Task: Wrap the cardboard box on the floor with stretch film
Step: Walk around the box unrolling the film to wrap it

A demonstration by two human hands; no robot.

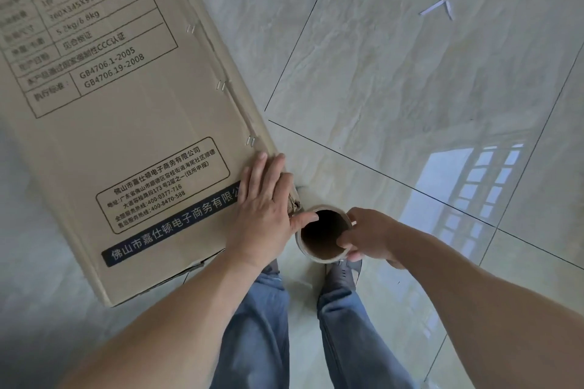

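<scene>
Our left hand point(264, 199) presses flat on the cardboard box point(126, 142) corner. Our right hand point(368, 235) grips the stretch film roll point(322, 235); we judge anchoring comes next.

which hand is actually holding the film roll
The right hand: its fingers curl over the film roll rim. The left hand lies flat on the cardboard box.

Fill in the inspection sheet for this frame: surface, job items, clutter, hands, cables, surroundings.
Surface: glossy pale tiled floor with dark grout lines.
Job items: cardboard box standing on the floor, printed panel facing the camera, staples along its right edge; stretch film roll held upright at the box's near corner, hollow core visible.
Clutter: small white strip on the tiles.
Hands: left hand flat on the box, thumb at the roll's rim; right hand grips the roll.
Cables: nothing seen.
Surroundings: window reflection in the tiles; person's jeans and shoe below.
</scene>
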